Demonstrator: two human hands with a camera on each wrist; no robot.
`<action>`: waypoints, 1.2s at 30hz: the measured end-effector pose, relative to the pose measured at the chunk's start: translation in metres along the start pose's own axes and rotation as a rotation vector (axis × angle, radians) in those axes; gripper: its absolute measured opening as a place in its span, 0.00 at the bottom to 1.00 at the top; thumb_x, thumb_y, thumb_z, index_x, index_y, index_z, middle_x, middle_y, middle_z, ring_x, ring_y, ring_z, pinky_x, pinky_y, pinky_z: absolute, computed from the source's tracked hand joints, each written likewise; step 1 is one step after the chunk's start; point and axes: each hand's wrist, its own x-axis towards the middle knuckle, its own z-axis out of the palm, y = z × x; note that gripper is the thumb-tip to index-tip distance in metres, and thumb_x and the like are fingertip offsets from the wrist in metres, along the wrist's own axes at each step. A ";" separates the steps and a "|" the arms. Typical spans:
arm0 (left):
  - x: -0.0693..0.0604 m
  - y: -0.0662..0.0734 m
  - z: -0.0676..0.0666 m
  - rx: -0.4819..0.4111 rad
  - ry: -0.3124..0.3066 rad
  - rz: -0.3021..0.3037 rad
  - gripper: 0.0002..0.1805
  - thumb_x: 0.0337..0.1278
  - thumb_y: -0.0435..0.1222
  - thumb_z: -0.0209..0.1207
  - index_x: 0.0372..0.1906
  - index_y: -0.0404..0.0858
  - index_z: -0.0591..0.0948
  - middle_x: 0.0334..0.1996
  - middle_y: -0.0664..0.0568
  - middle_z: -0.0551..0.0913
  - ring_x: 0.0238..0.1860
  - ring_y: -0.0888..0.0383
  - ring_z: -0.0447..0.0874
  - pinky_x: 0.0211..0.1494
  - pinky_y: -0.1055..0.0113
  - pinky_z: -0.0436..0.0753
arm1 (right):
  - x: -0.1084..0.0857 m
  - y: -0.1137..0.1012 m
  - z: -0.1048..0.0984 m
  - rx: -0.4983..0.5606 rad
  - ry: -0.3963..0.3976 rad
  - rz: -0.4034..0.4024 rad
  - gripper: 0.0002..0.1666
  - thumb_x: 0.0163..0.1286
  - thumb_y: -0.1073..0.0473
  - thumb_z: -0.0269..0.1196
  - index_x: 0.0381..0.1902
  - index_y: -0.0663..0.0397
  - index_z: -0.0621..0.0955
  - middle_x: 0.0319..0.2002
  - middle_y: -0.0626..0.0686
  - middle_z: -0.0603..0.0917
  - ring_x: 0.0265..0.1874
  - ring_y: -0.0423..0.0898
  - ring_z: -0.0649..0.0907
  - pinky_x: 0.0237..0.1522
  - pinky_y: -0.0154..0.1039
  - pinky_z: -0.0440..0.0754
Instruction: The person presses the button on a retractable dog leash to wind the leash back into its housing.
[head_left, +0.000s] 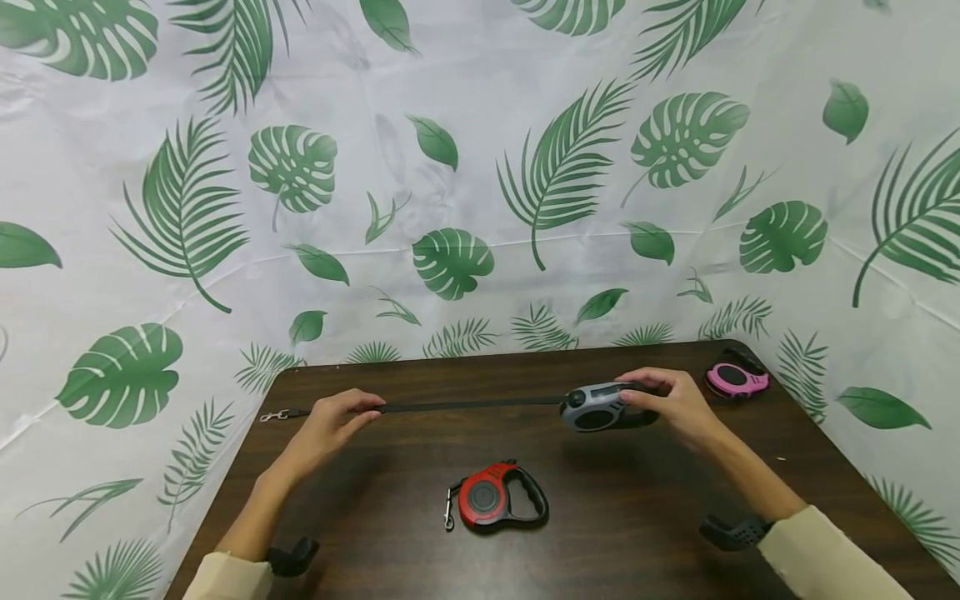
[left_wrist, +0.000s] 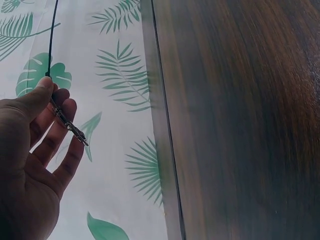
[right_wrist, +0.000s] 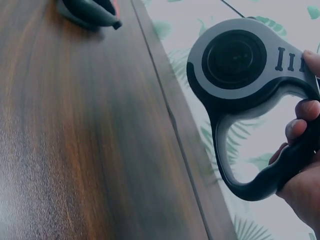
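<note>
In the head view my right hand grips a grey and black retractable dog leash by its handle, held above the table. The right wrist view shows the fingers curled round the black handle, with the thumb on the grey case. A black strap runs out of the case, straight across to the left. My left hand pinches the strap near its end between thumb and fingers. Past that hand a metal snap clip sticks out; in the left wrist view the clip lies along the fingers.
A red and black retractable leash lies on the brown table between the arms, its metal clip at the left. At the back right corner sits a pink and black leash. Behind the table hangs a white leaf-print cloth.
</note>
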 end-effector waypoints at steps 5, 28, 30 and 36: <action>0.003 0.003 0.001 -0.005 -0.012 -0.014 0.13 0.58 0.21 0.70 0.47 0.33 0.88 0.42 0.48 0.90 0.43 0.54 0.90 0.47 0.73 0.87 | 0.001 -0.003 0.005 0.026 0.000 0.001 0.13 0.74 0.70 0.66 0.54 0.68 0.85 0.40 0.49 0.89 0.36 0.44 0.86 0.41 0.38 0.88; 0.013 0.006 0.017 -0.051 -0.002 0.036 0.14 0.56 0.19 0.70 0.46 0.32 0.88 0.42 0.47 0.91 0.42 0.50 0.91 0.44 0.68 0.89 | 0.011 -0.002 0.025 0.070 -0.032 -0.039 0.13 0.74 0.71 0.66 0.54 0.69 0.86 0.38 0.49 0.89 0.35 0.42 0.86 0.40 0.37 0.89; 0.014 0.006 0.018 -0.050 0.004 0.046 0.14 0.56 0.19 0.70 0.46 0.32 0.88 0.41 0.46 0.90 0.41 0.50 0.91 0.44 0.73 0.88 | 0.012 -0.001 0.026 0.070 -0.035 -0.041 0.13 0.74 0.71 0.66 0.54 0.69 0.86 0.38 0.50 0.89 0.35 0.42 0.86 0.40 0.38 0.89; 0.016 0.007 0.024 -0.063 0.017 0.073 0.14 0.54 0.17 0.70 0.45 0.30 0.88 0.40 0.44 0.90 0.39 0.51 0.90 0.43 0.76 0.86 | 0.015 0.000 0.031 0.071 -0.032 -0.040 0.13 0.73 0.71 0.67 0.54 0.68 0.86 0.38 0.50 0.89 0.35 0.42 0.86 0.40 0.38 0.89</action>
